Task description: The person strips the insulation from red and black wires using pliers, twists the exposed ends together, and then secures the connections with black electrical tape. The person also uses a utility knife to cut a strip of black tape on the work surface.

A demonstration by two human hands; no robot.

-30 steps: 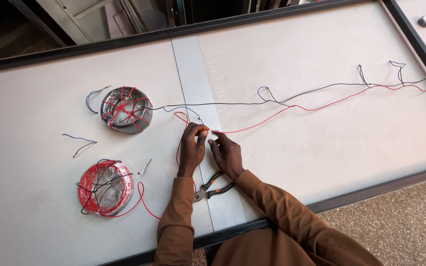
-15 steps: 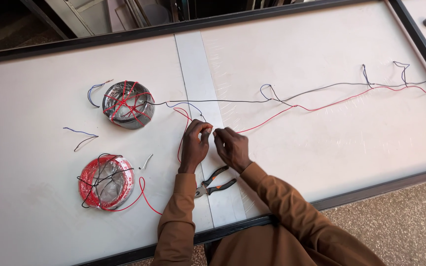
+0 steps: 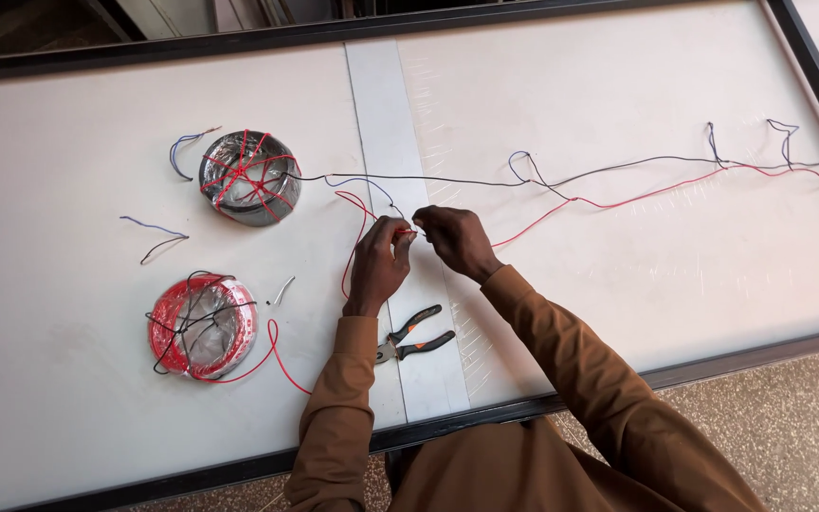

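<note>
My left hand [image 3: 378,264] and my right hand [image 3: 457,240] meet over the middle of the white table [image 3: 618,95], fingertips pinched together on a red wire [image 3: 618,201]. That red wire runs off to the right beside a black wire [image 3: 447,180] that leads back to a black wire coil [image 3: 249,177] tied with red strands. A red wire coil [image 3: 198,324] tied with black strands lies at the lower left. Pliers with black and orange handles [image 3: 414,335] rest just below my hands.
Short blue and black wire offcuts [image 3: 155,237] lie left of the coils, and a small grey piece [image 3: 282,291] lies beside the red coil. A dark frame [image 3: 770,346] edges the table. Speckled floor [image 3: 789,427] shows at the lower right.
The hands stay together on the red wire with only small finger movement. The view has shifted slightly.
</note>
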